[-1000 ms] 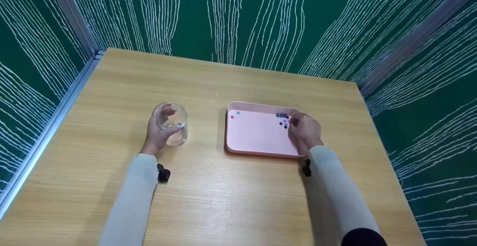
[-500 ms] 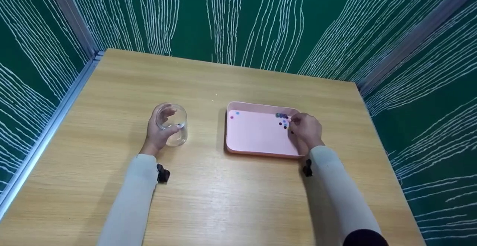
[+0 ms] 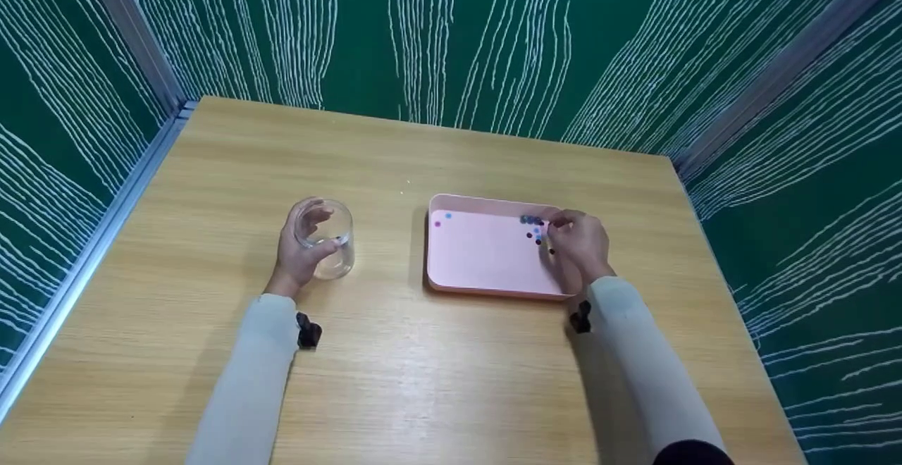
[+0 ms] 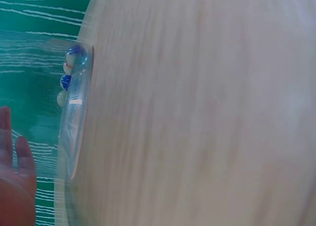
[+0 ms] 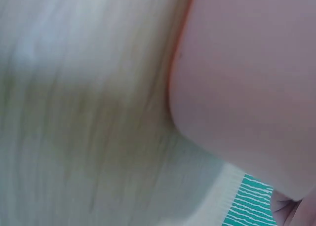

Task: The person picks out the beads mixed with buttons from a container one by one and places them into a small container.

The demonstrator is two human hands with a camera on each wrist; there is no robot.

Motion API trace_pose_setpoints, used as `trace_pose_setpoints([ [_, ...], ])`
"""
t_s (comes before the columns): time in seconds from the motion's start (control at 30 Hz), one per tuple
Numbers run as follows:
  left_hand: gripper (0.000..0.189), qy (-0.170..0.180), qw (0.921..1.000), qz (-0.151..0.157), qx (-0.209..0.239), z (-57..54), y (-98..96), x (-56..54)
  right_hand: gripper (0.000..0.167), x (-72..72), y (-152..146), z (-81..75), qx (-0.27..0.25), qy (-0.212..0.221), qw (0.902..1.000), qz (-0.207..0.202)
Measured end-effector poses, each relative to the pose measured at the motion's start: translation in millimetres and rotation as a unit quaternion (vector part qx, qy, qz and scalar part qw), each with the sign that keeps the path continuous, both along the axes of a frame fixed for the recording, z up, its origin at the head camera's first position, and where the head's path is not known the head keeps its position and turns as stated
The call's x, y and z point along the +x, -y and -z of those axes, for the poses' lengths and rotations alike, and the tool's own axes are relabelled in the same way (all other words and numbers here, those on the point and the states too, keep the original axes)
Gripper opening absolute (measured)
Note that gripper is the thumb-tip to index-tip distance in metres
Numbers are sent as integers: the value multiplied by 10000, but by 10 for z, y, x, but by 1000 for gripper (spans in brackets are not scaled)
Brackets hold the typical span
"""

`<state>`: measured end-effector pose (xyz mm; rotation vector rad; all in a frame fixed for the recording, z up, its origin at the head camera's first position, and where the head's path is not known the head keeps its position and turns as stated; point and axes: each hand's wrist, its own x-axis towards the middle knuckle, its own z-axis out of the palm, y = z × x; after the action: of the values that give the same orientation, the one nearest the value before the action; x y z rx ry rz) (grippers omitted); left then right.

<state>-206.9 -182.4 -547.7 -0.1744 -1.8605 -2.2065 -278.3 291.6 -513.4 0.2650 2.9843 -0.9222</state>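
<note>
My left hand (image 3: 299, 250) grips a clear glass jar (image 3: 337, 259), its thumb across the near side and the other fingers round the back. In the left wrist view, several marbles (image 4: 65, 82), blue and whitish, lie along the jar's base. My right hand (image 3: 581, 243) reaches over the right side of a shallow pink tray (image 3: 486, 257), thumb and fingers bent together at the fingertips. Small dark and blue marbles (image 3: 532, 220) cluster right beside those fingertips. Whether a marble is between them I cannot tell. The right wrist view mostly shows the tray's outer wall (image 5: 247, 88).
A pink marble (image 3: 437, 224) and a light blue marble (image 3: 448, 216) lie in the tray's far left corner. Two tiny white specks (image 3: 405, 187) are on the wooden table (image 3: 394, 352). Green walls with white lines (image 3: 366, 35) enclose the table's back and sides.
The right fingertips have shifted up slightly, and a dark marble below them now shows more fully. The left hand and jar stay in place.
</note>
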Motion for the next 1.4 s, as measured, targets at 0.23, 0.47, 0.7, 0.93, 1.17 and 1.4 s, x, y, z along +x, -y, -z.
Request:
trace_pose_setpoints([
  [0.23,68,-129,9999,-39,-44,23,0,-2,26,20,56,-42,-50,99,9999,27],
  [0.47,73,21,9999,60,-149,-90,0,48,22,50,138,-91,1,-69,10000,-69],
  [0.7,73,4,9999,64,-160,-96,-4,53,20,79,202,-119,-58,-243,9995,-172],
  [0.93,71,13,10000,35,-61,12,1,-1,18,91,234,-113,261,-723,9963,-394],
  [1.17,70,-103,9999,-10,-19,0,-11,1,18,89,305,-154,82,-709,9967,-395],
  [1.4,73,-163,9998,17,-114,19,-8,1,19,91,342,-163,33,-828,9949,-576],
])
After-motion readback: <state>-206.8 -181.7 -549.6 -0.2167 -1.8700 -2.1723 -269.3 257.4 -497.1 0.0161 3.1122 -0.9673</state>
